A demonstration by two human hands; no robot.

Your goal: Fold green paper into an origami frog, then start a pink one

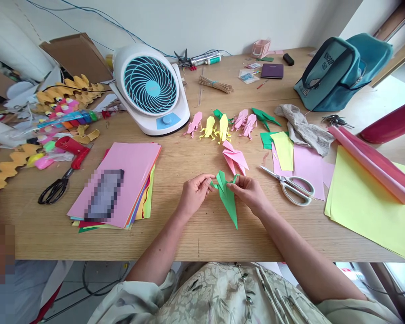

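Between my two hands is a green folded paper figure (228, 200), its long point aimed down toward the table's front edge. My left hand (198, 191) pinches a thin arm of the figure on its left side. On the other side, my right hand (249, 191) pinches the figure near its right arm. Just beyond it lies a pink folded paper figure (234, 157). Farther back stand several small folded figures, among them a yellow one (223, 128), a pink one (194, 123) and a dark green one (265, 117).
White-handled scissors (292, 184) lie right of my right hand, near paper scraps (307, 168) and yellow sheets (367, 207). At left are a paper stack (135, 166), black-handled scissors (59, 186) and a fan (151, 85). A teal bag (337, 76) stands back right; a person sits at far left.
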